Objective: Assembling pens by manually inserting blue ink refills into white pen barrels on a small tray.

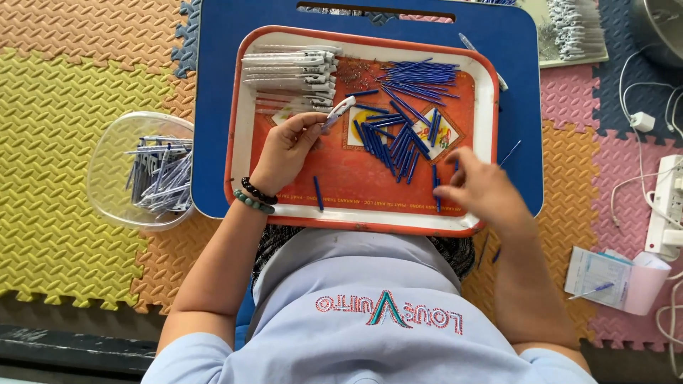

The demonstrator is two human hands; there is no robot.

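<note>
My left hand (288,146) holds a white pen barrel (339,112) by its lower end over the orange tray (366,219). My right hand (478,186) is blurred at the tray's right front corner, fingers pinched at a blue refill (435,181); whether it grips the refill is unclear. A loose heap of blue refills (398,131) lies in the tray's middle and another bundle (420,73) at the back. White pen barrels (290,70) are stacked in the tray's back left corner.
The tray rests on a blue lap table (512,43). A clear plastic bowl (114,153) of assembled pens sits on the foam floor mats to the left. At right are a power strip (665,206), cables, a paper note with a pen (597,274), and more white parts (573,28).
</note>
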